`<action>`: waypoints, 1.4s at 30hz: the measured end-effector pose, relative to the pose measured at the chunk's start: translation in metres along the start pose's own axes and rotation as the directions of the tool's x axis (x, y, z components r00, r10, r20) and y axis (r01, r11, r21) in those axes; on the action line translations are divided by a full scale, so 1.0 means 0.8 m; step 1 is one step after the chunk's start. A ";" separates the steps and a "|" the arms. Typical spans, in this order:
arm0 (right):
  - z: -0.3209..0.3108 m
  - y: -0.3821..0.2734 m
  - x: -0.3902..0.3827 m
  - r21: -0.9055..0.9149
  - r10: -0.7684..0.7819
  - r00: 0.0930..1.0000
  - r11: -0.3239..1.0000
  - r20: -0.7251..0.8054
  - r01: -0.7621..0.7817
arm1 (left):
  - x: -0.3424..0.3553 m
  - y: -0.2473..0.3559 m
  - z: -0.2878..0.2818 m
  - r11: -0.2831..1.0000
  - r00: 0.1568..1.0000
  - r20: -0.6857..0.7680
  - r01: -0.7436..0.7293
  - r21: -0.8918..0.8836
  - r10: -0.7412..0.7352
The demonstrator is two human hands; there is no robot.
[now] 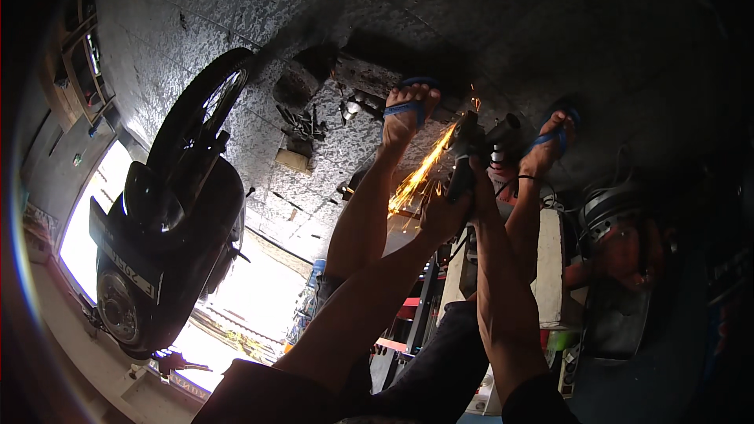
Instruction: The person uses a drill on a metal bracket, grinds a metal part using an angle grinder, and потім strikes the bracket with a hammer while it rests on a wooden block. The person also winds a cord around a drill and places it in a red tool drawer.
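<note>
Orange sparks stream from the head of a dark grinder, going down and left beside the person's left shin. The grinder lies straight in front of both hands, between the two feet, and its long axis points away from the body, leaning a little to the right at the head. The left hand is closed around the rear part of it; the right hand also grips it, further forward, so it is the nearer one to the head. What the disc touches is too dark to tell. Close to the right of the grinder is a red power tool. On the grey floor, a dark block lies just beside the left foot, with loose metal pieces and a small yellowish block to its left. Toward the left edge of the floor stands a black motorcycle, near a bright opening; a wooden shelf is beyond. The room is mostly dim.
</note>
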State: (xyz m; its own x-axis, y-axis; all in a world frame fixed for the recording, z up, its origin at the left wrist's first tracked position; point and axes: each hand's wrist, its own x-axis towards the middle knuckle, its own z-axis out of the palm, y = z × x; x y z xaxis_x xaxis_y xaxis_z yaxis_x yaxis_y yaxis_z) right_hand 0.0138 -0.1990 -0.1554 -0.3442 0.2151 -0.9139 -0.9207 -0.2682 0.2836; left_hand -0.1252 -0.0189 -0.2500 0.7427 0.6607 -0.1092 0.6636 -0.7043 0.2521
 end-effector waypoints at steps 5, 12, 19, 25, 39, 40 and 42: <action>-0.004 -0.014 0.003 -0.038 -0.028 0.996 0.999 -0.080 0.026 | 0.004 0.007 0.002 0.999 0.998 -0.048 -0.042 0.032 0.044; 0.010 0.000 -0.005 -0.036 -0.026 0.999 0.999 -0.039 0.025 | 0.004 -0.002 -0.009 0.998 0.999 0.023 -0.049 0.034 0.048; -0.004 0.000 -0.004 -0.025 0.004 1.000 1.000 -0.016 -0.004 | 0.007 0.005 -0.010 0.996 0.996 0.003 -0.086 0.037 0.086; -0.002 0.000 -0.007 -0.039 0.016 0.999 0.999 -0.043 -0.018 | 0.006 0.005 -0.005 0.997 0.998 -0.037 -0.044 0.065 0.046; -0.013 0.004 0.000 -0.021 0.004 0.999 1.000 -0.047 -0.005 | 0.002 0.009 -0.007 0.998 0.997 0.015 -0.069 0.002 0.069; -0.010 0.002 0.005 -0.026 -0.006 1.000 1.000 -0.025 0.006 | 0.002 0.004 -0.007 0.997 0.997 0.014 -0.073 0.007 0.073; -0.006 0.003 0.008 -0.027 -0.018 1.000 0.999 0.005 0.018 | 0.005 -0.007 -0.009 0.994 0.995 -0.018 -0.099 0.043 0.100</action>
State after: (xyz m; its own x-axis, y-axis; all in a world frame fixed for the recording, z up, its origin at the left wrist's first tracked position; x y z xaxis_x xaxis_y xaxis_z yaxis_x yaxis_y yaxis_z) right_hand 0.0106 -0.2024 -0.1616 -0.3289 0.2247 -0.9172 -0.9213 -0.2897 0.2594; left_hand -0.1267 -0.0105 -0.2449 0.8035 0.5916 -0.0662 0.5901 -0.7769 0.2197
